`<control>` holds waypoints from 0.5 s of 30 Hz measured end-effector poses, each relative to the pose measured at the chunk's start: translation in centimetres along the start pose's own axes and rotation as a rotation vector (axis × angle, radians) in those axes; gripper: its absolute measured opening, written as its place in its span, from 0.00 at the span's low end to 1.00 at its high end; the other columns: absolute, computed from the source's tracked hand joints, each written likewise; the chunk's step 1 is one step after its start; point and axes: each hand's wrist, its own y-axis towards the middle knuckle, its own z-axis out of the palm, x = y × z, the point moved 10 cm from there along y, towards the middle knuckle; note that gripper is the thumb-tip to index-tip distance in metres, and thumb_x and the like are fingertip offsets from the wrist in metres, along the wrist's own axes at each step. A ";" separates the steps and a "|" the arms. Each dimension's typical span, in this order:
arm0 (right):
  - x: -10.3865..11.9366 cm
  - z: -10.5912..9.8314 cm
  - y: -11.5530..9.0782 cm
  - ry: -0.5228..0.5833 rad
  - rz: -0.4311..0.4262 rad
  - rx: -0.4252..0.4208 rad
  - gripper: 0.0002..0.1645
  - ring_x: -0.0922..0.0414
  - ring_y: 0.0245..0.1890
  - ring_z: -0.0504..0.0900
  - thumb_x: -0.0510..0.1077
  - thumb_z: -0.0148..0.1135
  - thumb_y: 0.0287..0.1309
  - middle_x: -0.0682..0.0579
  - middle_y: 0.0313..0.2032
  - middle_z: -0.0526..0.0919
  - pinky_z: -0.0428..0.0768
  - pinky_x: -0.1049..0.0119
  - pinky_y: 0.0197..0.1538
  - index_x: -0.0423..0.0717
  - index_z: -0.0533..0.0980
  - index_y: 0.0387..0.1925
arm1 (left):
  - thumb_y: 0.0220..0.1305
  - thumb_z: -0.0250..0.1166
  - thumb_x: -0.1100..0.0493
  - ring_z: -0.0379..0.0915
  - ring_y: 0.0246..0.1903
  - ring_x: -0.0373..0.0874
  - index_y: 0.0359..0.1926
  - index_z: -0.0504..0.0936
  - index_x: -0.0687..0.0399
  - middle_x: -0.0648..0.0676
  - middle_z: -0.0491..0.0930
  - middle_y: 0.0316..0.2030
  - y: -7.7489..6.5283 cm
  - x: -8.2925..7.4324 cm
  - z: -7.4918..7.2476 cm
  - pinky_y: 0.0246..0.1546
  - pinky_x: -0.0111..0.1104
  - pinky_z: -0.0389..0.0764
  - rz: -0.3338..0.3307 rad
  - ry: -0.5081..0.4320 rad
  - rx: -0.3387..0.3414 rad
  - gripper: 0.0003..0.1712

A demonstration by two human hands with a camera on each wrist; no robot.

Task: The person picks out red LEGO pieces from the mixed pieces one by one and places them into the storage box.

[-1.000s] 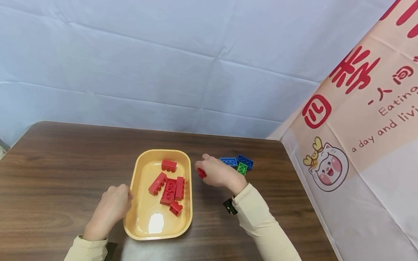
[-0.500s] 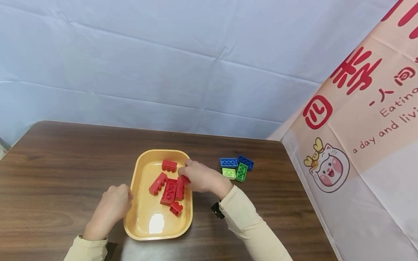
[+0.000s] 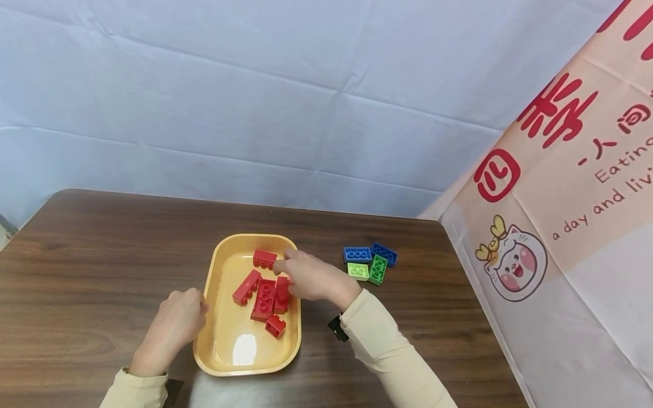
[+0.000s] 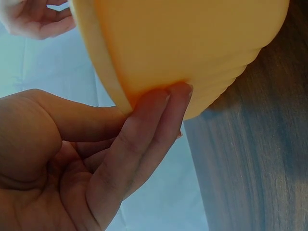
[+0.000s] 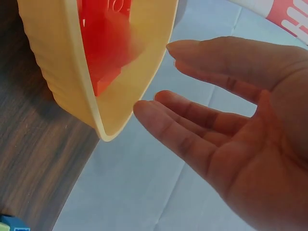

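In the head view, a yellow tray [image 3: 224, 337] holds several red toy bricks [image 3: 263, 299]. My left hand [image 3: 170, 326] grips its left edge; the left wrist view shows thumb and fingers pinching the tray wall [image 4: 202, 43]. Over the tray's right rim hovers my right hand [image 3: 316, 277]. In the right wrist view its thumb and fingers [image 5: 168, 127] are spread apart with nothing between them. A blurred red brick [image 5: 108, 43] is inside the tray, just off the fingertips. From the head, that red brick [image 3: 283, 288] shows partly hidden under the right hand.
Right of the tray, two blue bricks [image 3: 357, 254], a dark green brick [image 3: 377, 270] and a lime brick [image 3: 358, 271] lie together on the dark wooden table [image 3: 127, 243]. A pale cloth [image 3: 229, 102] hangs behind, and a printed banner [image 3: 571, 187] stands at right.
My right hand has moved left from beside the blue and green bricks to over the tray and let go of the red brick there. My left hand stays on the tray.
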 end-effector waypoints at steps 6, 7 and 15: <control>-0.4 -0.1 -0.3 -0.025 0.007 0.001 0.22 0.58 0.37 0.71 0.36 0.63 0.46 0.49 0.42 0.73 0.76 0.67 0.41 0.48 0.75 0.48 | 0.52 0.56 0.68 0.64 0.17 0.49 0.18 0.76 0.59 0.52 0.69 0.15 0.0 0.0 -0.1 0.19 0.42 0.70 0.003 0.001 -0.010 0.08; -0.5 -0.1 -0.3 -0.026 0.011 0.003 0.23 0.58 0.37 0.70 0.36 0.63 0.46 0.49 0.42 0.73 0.76 0.67 0.41 0.47 0.75 0.48 | 0.52 0.56 0.68 0.64 0.17 0.49 0.18 0.76 0.59 0.52 0.69 0.14 0.0 0.0 -0.1 0.18 0.42 0.70 0.005 0.002 -0.012 0.08; -0.8 0.0 -0.6 -0.021 0.019 0.014 0.23 0.58 0.36 0.71 0.37 0.64 0.46 0.48 0.41 0.73 0.77 0.67 0.42 0.46 0.74 0.48 | 0.52 0.56 0.68 0.63 0.16 0.48 0.16 0.73 0.58 0.52 0.67 0.13 0.0 -0.2 -0.1 0.17 0.40 0.69 0.010 0.008 -0.013 0.10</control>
